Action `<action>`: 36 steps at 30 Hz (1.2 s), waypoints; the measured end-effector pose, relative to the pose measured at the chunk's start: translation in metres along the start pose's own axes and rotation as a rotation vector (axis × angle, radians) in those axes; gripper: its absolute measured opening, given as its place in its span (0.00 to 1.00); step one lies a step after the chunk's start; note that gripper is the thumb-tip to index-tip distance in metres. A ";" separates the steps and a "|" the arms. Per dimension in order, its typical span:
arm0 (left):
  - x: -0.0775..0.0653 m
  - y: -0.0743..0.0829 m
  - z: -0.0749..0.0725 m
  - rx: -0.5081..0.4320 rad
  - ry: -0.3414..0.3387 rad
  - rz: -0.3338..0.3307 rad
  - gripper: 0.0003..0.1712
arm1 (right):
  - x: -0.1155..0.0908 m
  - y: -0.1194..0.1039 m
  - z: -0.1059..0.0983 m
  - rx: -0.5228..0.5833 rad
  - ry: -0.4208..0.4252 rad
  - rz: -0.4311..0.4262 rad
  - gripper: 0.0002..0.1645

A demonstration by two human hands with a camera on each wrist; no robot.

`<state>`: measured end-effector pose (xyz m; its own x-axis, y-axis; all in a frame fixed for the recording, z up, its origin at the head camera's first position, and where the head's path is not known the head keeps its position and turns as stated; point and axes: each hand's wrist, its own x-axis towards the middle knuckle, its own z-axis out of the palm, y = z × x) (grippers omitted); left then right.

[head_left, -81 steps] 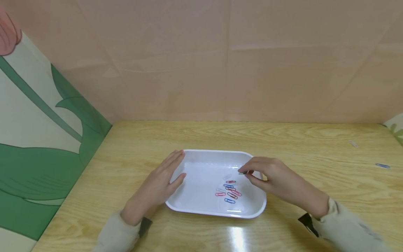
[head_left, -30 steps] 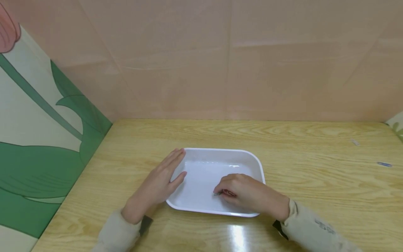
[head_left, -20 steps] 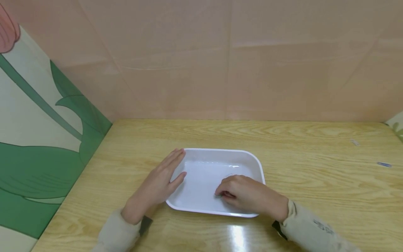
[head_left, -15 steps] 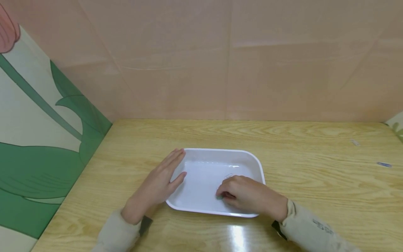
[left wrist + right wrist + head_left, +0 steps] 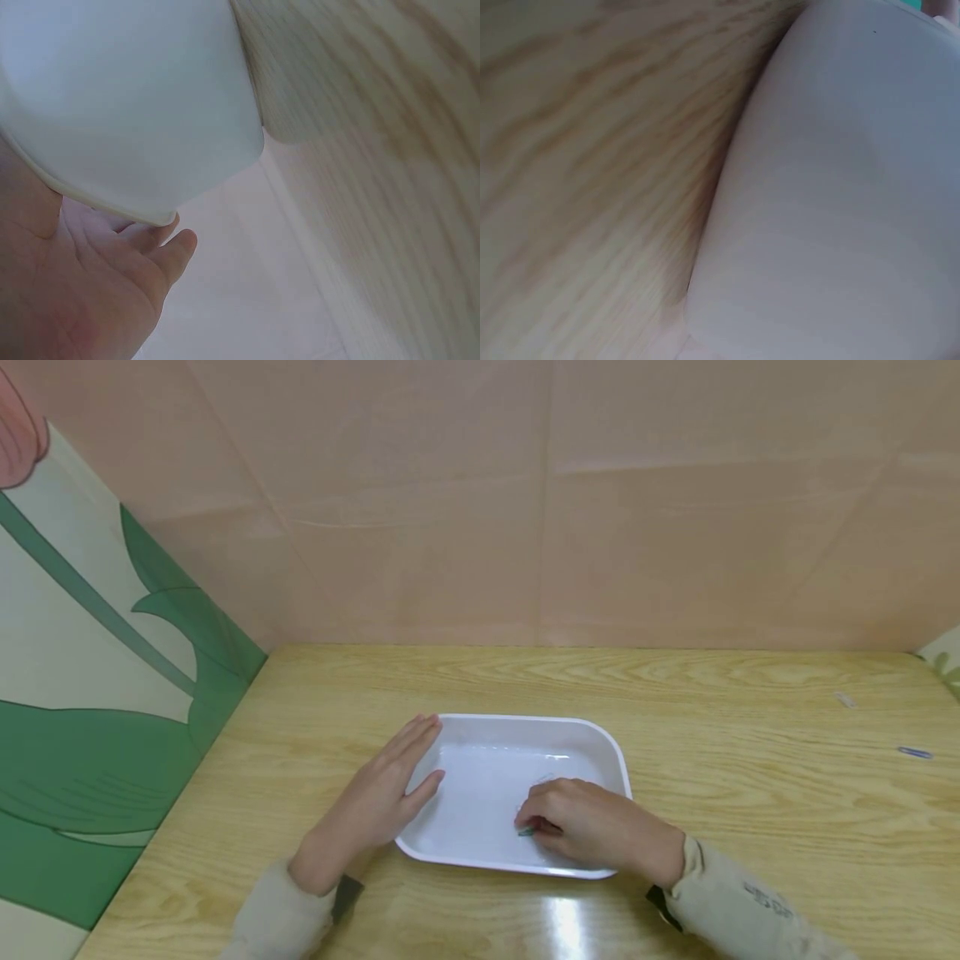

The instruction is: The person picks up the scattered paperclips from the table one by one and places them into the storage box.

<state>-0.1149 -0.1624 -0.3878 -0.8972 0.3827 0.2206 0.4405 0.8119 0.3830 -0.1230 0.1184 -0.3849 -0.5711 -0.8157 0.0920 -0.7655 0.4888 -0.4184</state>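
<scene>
A white tray point(image 5: 480, 717) sits on the wooden table in the head view. My left hand point(image 5: 378, 789) rests on its left rim, fingers straight and thumb apart. The left wrist view shows that hand point(image 5: 90, 277) against the outside of the rim. Inside the tray, toward the right, my right hand point(image 5: 581, 818) has its fingers curled down near the bottom, pinching a small green paper clip point(image 5: 526, 832) at the fingertips. A pale, see-through paper clip point(image 5: 545, 778) lies just behind the knuckles. Other clips are hidden beneath this hand. The right wrist view shows only the tray's outer wall point(image 5: 832, 187) and the table.
On the table to the right lie a blue paper clip point(image 5: 915, 752) and, farther back, a pale paper clip point(image 5: 845, 699). A pinkish wall covering point(image 5: 540, 527) rises behind the table. A panel with painted green leaves point(image 5: 82, 768) stands at the left.
From the tray's right side, my right hand has moved left and nearer, down over the pile of clips, covering it. Over the last second it shifts only slightly. My left hand stays put.
</scene>
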 end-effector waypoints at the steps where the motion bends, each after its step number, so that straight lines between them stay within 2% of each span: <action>1: 0.000 0.000 0.000 0.000 0.000 -0.001 0.36 | 0.000 0.000 0.000 0.001 0.002 -0.001 0.12; 22: -0.001 0.000 0.000 0.001 0.003 -0.002 0.36 | 0.001 -0.001 0.000 0.042 0.049 -0.001 0.09; 36: 0.000 0.000 0.000 0.000 0.000 -0.002 0.36 | 0.002 0.001 -0.005 0.045 0.162 -0.114 0.04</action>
<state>-0.1147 -0.1627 -0.3877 -0.8982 0.3806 0.2201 0.4384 0.8130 0.3832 -0.1262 0.1192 -0.3807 -0.5247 -0.8027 0.2833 -0.8157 0.3790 -0.4369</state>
